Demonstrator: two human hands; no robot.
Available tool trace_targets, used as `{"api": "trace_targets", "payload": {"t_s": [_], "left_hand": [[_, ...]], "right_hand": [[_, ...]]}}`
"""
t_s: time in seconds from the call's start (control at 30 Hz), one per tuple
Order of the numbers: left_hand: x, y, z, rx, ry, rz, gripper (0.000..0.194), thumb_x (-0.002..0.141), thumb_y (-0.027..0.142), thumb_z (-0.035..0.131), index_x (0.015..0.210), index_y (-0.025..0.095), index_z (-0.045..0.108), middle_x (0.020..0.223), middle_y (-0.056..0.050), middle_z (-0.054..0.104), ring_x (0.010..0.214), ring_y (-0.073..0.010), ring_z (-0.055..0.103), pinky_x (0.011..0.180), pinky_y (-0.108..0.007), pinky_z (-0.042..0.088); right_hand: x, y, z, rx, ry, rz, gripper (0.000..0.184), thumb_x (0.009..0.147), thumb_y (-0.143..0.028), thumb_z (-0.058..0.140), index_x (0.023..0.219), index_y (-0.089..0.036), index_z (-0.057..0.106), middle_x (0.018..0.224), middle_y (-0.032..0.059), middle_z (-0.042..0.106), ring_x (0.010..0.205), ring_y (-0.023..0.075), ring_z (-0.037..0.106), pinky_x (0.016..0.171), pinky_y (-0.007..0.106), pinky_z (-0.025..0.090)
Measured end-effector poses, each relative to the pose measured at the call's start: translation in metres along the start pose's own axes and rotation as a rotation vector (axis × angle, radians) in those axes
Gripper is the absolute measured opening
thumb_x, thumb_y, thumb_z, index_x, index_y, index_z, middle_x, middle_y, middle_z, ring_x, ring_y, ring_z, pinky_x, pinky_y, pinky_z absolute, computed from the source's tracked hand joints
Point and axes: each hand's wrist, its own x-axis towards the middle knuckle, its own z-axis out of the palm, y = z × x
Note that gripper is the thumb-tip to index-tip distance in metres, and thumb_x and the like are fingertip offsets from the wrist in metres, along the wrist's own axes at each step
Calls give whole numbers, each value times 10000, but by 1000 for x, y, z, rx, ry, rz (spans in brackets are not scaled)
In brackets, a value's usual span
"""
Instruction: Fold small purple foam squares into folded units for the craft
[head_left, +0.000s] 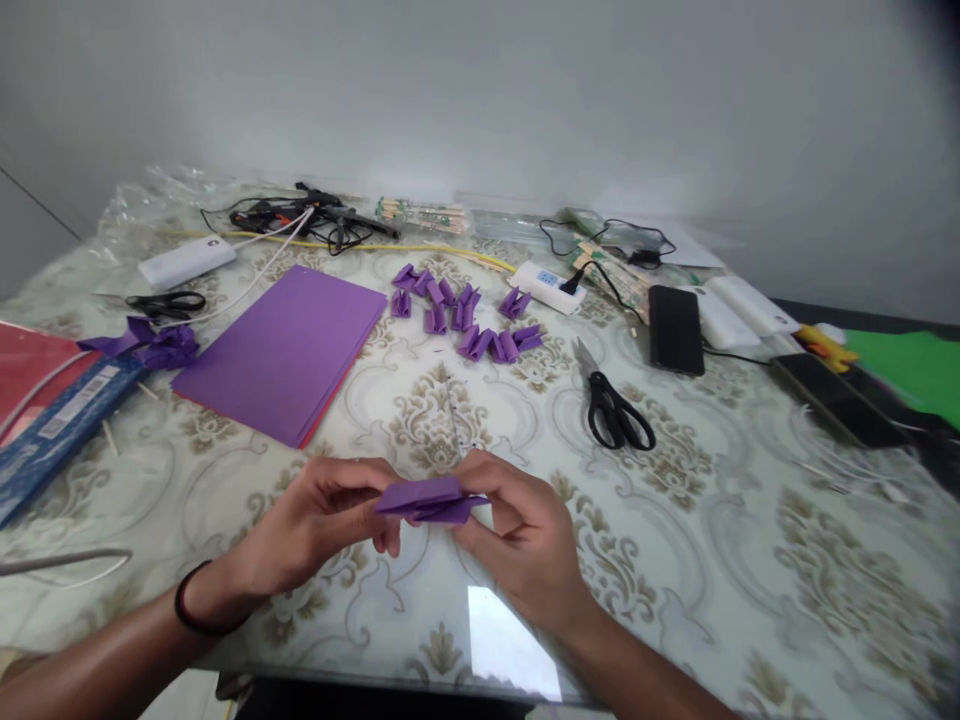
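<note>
Between both hands, above the front of the patterned table, is a folded piece of purple paper [426, 500] with several layers. My left hand [319, 525] pinches its left end between thumb and fingers. At the other end, my right hand [517, 535] grips it the same way. Farther back lie several small folded purple paper pieces [472, 342] in a loose group. A stack of purple paper sheets [289, 350] rests to the left, with a red edge showing beneath. Black-handled scissors [613, 410] lie to the right of the folded pieces.
At the left are a second pair of scissors [166, 303], crumpled purple paper [161, 345] and a blue box [67, 430]. A power strip [547, 287] with a plug stands at the back. Phones [676, 330], white power banks [750, 305] and green paper [907, 370] are on the right.
</note>
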Motion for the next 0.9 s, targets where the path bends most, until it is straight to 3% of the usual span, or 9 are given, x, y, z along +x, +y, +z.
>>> {"api": "trace_targets", "payload": {"t_s": [0.2,0.3,0.53,0.77,0.9], "left_hand": [[1,-4,-2,-90,28,-35,222,901,346,864,1077,210,858,791,-40,739,665,-156,661,668,-281,579],[1,-4,-1,-116,10,-59,221,856,329,902,1034,211,844,789,-25,716,670,-144,644,649,-252,570],[3,-10,-2,-205,25,-31,165,896,349,872,936,217,781,775,-12,667,618,-131,595,588,-245,532],[5,-6,3,50,113,63,218,914,269,795,714,195,749,664,-4,635,637,-143,591,644,-264,525],[5,-2,10,140,236,63,244,892,235,765,657,188,718,624,6,635,601,-133,592,613,-251,512]], "right_hand": [[0,3,2,-13,11,54,107,912,-149,763,897,-254,746,813,-9,685,749,176,627,713,318,496],[-1,4,2,-14,13,73,117,914,-143,759,895,-257,743,817,-17,688,756,170,623,717,308,483],[2,0,4,-60,-16,135,121,920,-251,794,829,-237,714,781,-16,670,735,171,614,705,313,470],[-1,2,7,-82,-72,260,193,915,-332,793,851,-235,640,807,-11,668,770,186,627,744,328,491],[-5,9,16,-117,13,221,341,838,-250,825,963,-267,508,906,-22,647,821,180,637,768,318,518]]}}
